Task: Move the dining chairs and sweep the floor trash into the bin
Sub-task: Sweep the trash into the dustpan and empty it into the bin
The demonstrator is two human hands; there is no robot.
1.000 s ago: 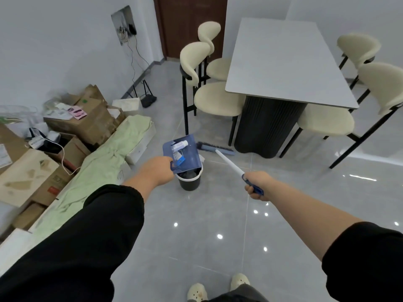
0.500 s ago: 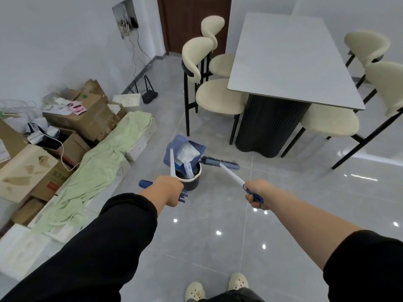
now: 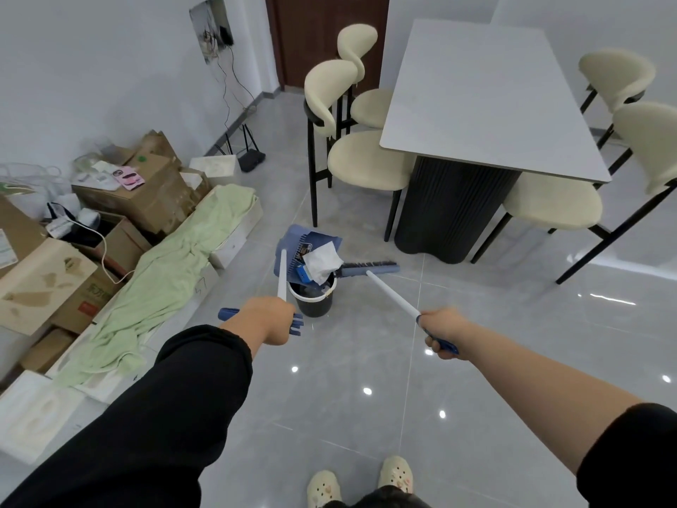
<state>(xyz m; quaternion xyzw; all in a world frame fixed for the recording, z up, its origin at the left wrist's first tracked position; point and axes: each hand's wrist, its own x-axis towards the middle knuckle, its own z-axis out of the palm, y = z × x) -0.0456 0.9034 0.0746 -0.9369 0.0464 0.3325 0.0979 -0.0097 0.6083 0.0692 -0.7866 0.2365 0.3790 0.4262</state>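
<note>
Bright, even light; ceiling-lamp glare spots on floor point(image 3: 366, 416); wide-angle edge bending

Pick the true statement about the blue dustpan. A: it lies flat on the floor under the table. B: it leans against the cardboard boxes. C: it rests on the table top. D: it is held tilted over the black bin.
D: the left hand holds the dustpan by its handle, tipped above the bin, with white paper at its lower edge over the bin's mouth.
</note>
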